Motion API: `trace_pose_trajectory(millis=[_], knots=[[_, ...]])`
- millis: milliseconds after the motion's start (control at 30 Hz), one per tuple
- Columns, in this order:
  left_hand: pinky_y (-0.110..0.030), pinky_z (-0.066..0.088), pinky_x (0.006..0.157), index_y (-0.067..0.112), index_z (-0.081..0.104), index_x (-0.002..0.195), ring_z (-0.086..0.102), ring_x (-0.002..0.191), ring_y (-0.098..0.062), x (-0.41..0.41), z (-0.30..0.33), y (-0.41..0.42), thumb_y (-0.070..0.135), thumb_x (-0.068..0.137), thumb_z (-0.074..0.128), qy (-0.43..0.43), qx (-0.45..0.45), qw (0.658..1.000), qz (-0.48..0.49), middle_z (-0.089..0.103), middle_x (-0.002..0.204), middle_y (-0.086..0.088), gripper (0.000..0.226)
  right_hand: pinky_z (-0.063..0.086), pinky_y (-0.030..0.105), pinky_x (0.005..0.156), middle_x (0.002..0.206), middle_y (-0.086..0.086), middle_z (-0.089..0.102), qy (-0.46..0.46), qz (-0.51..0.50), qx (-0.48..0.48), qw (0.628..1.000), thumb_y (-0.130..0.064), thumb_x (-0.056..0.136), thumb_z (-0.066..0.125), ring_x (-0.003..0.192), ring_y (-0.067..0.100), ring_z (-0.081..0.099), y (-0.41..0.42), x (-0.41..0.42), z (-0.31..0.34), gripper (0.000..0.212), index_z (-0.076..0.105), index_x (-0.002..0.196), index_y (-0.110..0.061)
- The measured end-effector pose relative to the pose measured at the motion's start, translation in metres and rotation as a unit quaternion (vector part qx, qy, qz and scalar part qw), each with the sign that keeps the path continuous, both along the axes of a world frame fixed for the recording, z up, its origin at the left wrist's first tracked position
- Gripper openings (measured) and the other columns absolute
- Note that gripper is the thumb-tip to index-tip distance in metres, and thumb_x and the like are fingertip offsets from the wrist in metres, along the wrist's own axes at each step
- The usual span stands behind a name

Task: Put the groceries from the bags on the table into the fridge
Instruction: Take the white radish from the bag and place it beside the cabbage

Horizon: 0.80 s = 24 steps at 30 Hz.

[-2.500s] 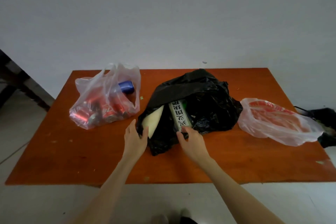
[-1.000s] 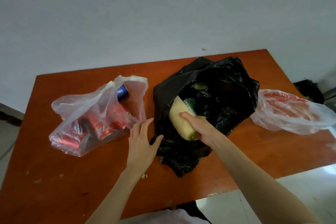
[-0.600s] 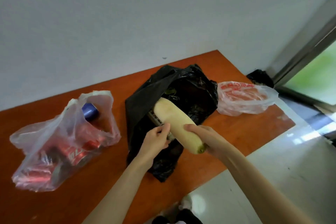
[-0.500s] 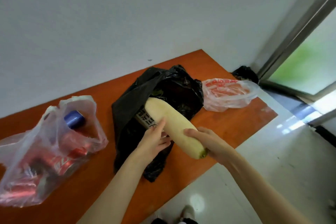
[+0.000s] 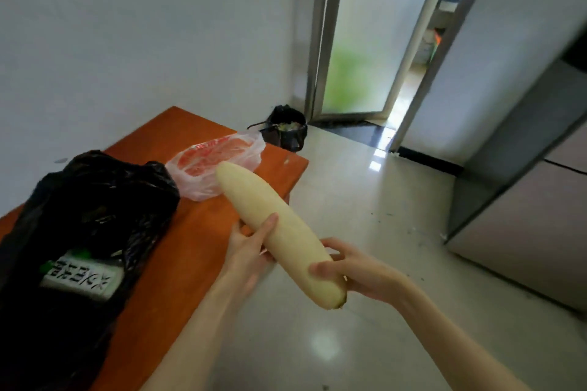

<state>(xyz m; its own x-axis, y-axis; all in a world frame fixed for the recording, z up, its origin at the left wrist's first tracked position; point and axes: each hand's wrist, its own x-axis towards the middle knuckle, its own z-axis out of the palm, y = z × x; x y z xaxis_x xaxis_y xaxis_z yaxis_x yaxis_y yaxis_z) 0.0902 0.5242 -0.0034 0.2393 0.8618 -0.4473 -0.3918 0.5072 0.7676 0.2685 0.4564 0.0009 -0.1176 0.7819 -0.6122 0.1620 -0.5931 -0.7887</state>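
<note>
Daikon radish point(image 5: 279, 232): long, smooth, pale cream, thick and tapering to a rounded tip; held in the air past the table's edge, above the floor, tip slanting up and away.
Right hand point(image 5: 355, 273): fingers wrapped round the radish's blunt stem end, gripping it.
Left hand point(image 5: 251, 244): cupped under the radish's middle, thumb pressed along its side, supporting it.
Black bag point(image 5: 79, 216): crinkled, glossy thin plastic, slumped in soft folds on the table at the left, its mouth open toward the camera.
Packet point(image 5: 82, 276): flat white label with black printed characters and green edging, lying in the mouth of the black bag.
Red-printed bag point(image 5: 219, 162): thin translucent plastic, nearly flat, lying near the table's far corner, just beyond the black bag.
Table point(image 5: 178, 263): orange-brown wooden top, smooth and matte, standing against the wall.
Wall point(image 5: 143, 41): plain, pale grey-white.
Floor point(image 5: 365, 216): glossy light tiles showing bright reflections and small dark specks.
Bin point(image 5: 286, 130): small, dark-lined, on the floor beside the table's far corner.
Door point(image 5: 359, 41): frosted glass panel in a metal frame, ajar.
Fridge point(image 5: 533, 200): grey, flat-sided cabinet at the right, doors closed.
</note>
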Motion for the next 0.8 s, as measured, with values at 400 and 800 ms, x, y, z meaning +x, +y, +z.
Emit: trace_pose_trajectory(millis=[400, 800], knots=[[-0.047, 0.052, 0.091, 0.019, 0.032, 0.135, 0.061, 0.106, -0.026, 0.291, 0.025, -0.070, 0.024, 0.071, 0.076, 0.066, 0.129, 0.951, -0.274, 0.055, 0.123, -0.010, 0.078, 0.055, 0.033, 0.083, 0.111, 0.002, 0.064, 0.021, -0.314, 0.102, 0.944, -0.036, 0.076, 0.074, 0.096, 0.016, 0.066, -0.153, 0.214, 0.008, 0.048, 0.051, 0.117, -0.028], [-0.040, 0.055, 0.085, 0.015, 0.030, 0.138, 0.062, 0.106, -0.022, 0.541, 0.019, -0.156, 0.020, 0.075, 0.075, 0.022, 0.163, 0.868, -0.468, 0.058, 0.124, -0.008, 0.078, 0.053, 0.030, 0.077, 0.109, 0.004, 0.070, 0.040, -0.556, 0.152, 0.816, -0.031, 0.074, 0.075, 0.097, 0.020, 0.068, -0.257, 0.378, -0.008, 0.043, 0.059, 0.114, -0.023]])
